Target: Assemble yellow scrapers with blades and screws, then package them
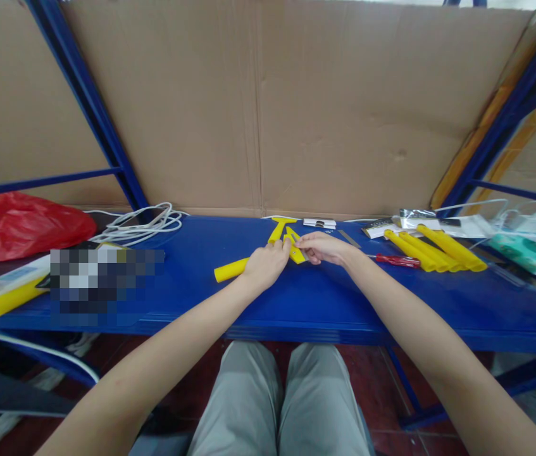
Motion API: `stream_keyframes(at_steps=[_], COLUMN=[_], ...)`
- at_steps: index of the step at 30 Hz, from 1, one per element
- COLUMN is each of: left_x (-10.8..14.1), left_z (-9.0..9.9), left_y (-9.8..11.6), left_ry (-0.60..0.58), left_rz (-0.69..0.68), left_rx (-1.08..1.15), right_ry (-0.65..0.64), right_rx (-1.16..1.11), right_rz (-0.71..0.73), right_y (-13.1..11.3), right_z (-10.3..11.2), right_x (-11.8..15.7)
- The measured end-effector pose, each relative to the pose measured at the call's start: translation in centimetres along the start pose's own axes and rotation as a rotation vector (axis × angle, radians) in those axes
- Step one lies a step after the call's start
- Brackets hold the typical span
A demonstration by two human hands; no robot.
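My left hand (268, 265) is closed around a yellow scraper (230, 270), whose round tubular handle sticks out to the left. At its right end is a flat, angled yellow head (297, 253) with a small screw or hole in it. My right hand (322, 246) pinches the edge of this head; the fingertips partly hide what lies between them. Just behind my left hand lies another yellow T-shaped piece (277, 232), partly covered by it. A thin grey metal strip (349, 238) rests beyond my right hand. A red screwdriver (397, 260) lies right of my right forearm.
Several yellow handles (443, 247) lie at the right of the blue table (324, 304), near packets (414, 220) and a green bag (528, 252). At left are a white cable (147, 223), a red bag (25, 228) and a yellow handle (11, 297). Cardboard (258, 114) stands behind.
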State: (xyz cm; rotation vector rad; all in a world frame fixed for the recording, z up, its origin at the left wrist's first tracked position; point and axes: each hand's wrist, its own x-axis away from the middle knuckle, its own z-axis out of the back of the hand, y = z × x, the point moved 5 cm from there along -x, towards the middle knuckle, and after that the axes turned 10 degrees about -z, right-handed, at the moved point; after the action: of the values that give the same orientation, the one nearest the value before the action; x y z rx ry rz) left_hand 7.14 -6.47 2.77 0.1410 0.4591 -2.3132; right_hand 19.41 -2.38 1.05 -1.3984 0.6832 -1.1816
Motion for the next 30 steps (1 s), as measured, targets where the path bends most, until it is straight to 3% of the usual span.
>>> stream_keyframes(at_steps=[4,7,10,13,15,17,19,25,30], left_x=[0.1,0.1,-0.2,-0.9,-1.7,-2.6,-3.2,-3.5,-3.0], left_z=[0.4,1.1,2.5,3.1,2.4,1.4,0.3,-3.1,-4.1], left_y=[-0.5,-1.2,-2.0,-3.2,-3.3,-2.8,-2.4,-1.9,-1.2], left_ry=[0.017,0.110,0.329,0.506,0.475,0.400,0.317,0.056,-0.071], left_rz=[0.025,0.052,0.091,0.251,0.363,0.403,0.450,0.588,0.596], left_rx=[0.022,0.112,0.378,0.865,1.269,1.627,1.849,2.053,2.104], right_ry=[-0.007,0.066,0.377,0.812,0.924,0.903,0.846,0.864,0.818], right_rx=[-0.023,-0.040,0.091,0.470,0.692,0.824,0.917,1.094,1.068], right_rz=[0.038,0.080,0.086,0.074,0.015,-0.077,-0.158,-0.181,-0.292], right_y=[-0.8,-1.4,-1.3,-1.0,-0.4,0.5,1.2,1.2,2.2], right_z=[-0.1,1.1,4.7,8.7,10.2,10.7,10.6,10.1,11.0], right_x=[0.4,0.6,0.8,1.4,1.3,0.9,0.5,0.2,-0.3])
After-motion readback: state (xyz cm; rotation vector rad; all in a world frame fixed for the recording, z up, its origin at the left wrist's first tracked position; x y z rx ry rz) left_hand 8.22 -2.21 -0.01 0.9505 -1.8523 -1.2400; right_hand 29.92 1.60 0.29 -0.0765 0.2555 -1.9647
